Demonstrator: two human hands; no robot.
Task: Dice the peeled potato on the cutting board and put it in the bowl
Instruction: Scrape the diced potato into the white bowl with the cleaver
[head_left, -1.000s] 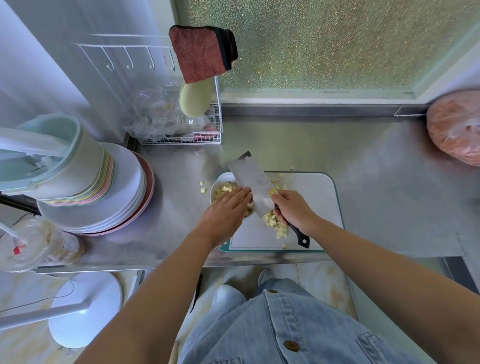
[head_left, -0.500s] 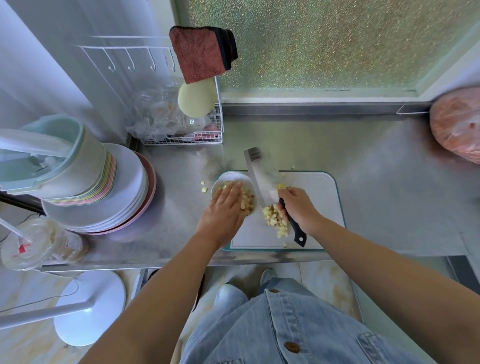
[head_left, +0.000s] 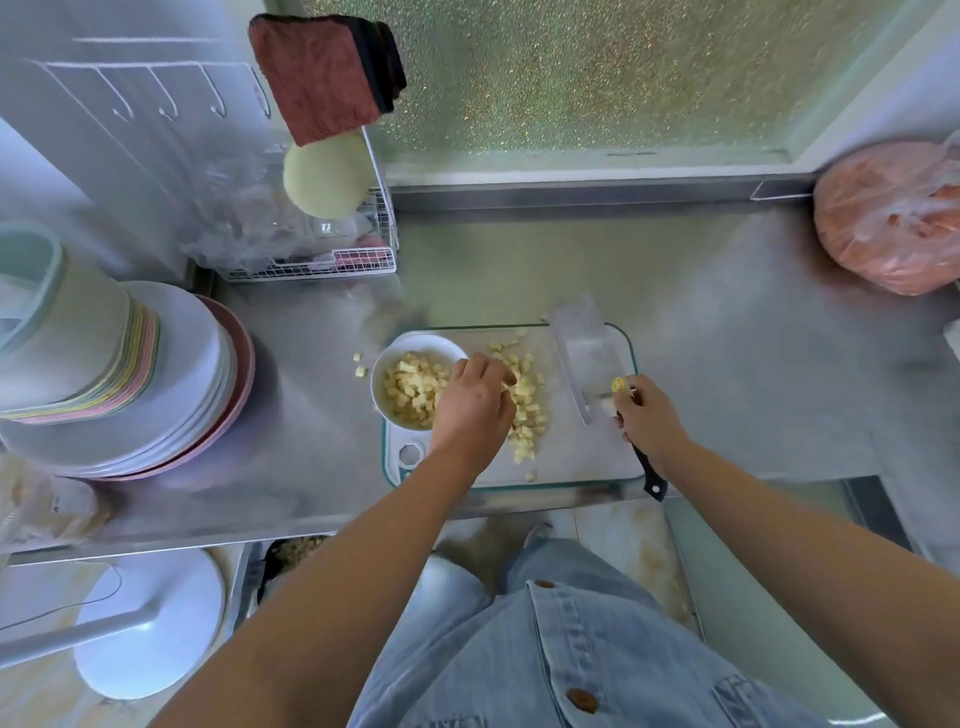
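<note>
A small white bowl (head_left: 385, 382) at the left end of the cutting board (head_left: 582, 457) holds diced potato (head_left: 413, 387). More potato cubes (head_left: 527, 410) lie in a loose pile on the board just right of the bowl. My left hand (head_left: 472, 405) hovers over that pile, its fingers curled down onto the cubes; whether it holds any is hidden. My right hand (head_left: 647, 415) grips the black handle of a cleaver (head_left: 584, 358), whose wide blade lies over the board's right half.
Two stray cubes (head_left: 359, 365) lie on the steel counter left of the bowl. A stack of plates and bowls (head_left: 119, 374) stands at the left, a wire rack (head_left: 322, 260) behind it, and a pink plastic bag (head_left: 893, 218) at the far right.
The cleaver has swung from beside the bowl to the board's right half. My left hand moved from over the bowl to the pile of cubes on the board.
</note>
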